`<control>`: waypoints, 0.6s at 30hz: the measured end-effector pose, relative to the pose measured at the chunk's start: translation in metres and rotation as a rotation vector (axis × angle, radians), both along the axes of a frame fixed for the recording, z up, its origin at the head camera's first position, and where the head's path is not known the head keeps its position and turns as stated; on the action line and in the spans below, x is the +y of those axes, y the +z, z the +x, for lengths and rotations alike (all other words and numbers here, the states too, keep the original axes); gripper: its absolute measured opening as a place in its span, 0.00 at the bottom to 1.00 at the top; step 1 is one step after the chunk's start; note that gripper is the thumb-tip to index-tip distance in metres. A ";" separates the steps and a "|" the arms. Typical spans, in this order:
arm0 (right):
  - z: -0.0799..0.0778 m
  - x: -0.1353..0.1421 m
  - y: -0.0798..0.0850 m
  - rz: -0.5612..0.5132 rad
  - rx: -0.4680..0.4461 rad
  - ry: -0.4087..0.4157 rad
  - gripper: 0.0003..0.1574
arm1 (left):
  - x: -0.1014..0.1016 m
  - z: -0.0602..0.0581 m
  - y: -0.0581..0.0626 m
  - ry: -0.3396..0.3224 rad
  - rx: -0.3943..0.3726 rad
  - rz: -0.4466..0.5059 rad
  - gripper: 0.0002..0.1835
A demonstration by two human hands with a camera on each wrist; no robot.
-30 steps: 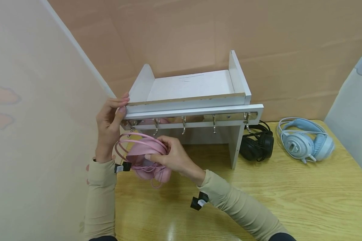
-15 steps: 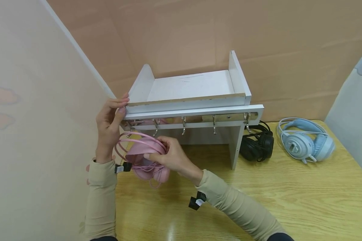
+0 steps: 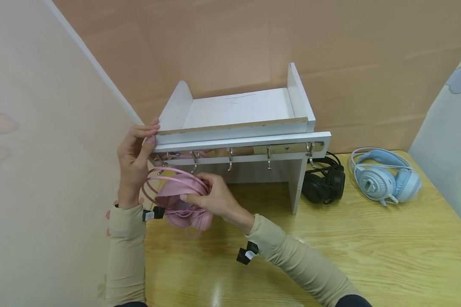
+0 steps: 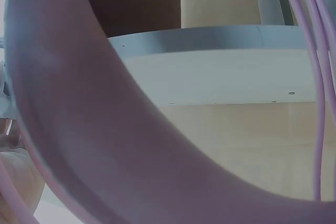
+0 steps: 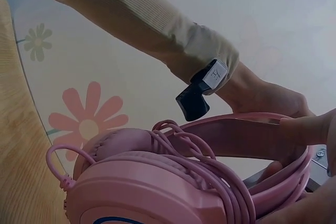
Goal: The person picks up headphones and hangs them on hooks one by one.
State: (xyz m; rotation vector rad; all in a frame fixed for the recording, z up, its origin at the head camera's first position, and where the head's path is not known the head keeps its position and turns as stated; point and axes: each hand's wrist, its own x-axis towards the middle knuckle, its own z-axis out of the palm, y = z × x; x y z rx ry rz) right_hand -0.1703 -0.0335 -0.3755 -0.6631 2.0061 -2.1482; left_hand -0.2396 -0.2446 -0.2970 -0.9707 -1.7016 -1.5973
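In the head view, my left hand (image 3: 132, 155) grips the left front corner of a white shelf rack (image 3: 240, 111), fingers on top and thumb against its hook rail. My right hand (image 3: 220, 198) pinches the headband of the pink headphones (image 3: 178, 186), held below the leftmost metal hooks. Their cable is bundled around the ear cups, as the right wrist view shows with one pink ear cup (image 5: 152, 192) up close. The broad pink headband (image 4: 121, 150) crosses the left wrist view and covers much of it. Whether the headband touches a hook cannot be made out.
Black headphones (image 3: 322, 185) lie by the rack's right side panel. Light blue headphones (image 3: 382, 183) rest farther right on the wooden table (image 3: 376, 251). A pale wall (image 3: 57, 170) stands close to my left arm, and a brown covering (image 3: 223, 47) rises behind the rack.
The head view has shifted slightly, so everything appears a little farther left. Both hands keep their holds, and the pink headphones stay almost in place against the rack.
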 end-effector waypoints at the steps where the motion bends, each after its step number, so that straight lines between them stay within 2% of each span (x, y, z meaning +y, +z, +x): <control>1: 0.000 0.000 0.000 0.006 -0.001 0.000 0.20 | 0.000 0.000 0.000 0.003 0.001 0.000 0.08; 6: 0.001 0.000 0.000 0.030 0.000 -0.005 0.27 | -0.002 0.002 0.000 0.011 -0.002 -0.007 0.09; 18: 0.000 0.003 -0.001 0.072 0.022 -0.017 0.34 | -0.002 0.002 0.001 0.009 -0.015 -0.014 0.08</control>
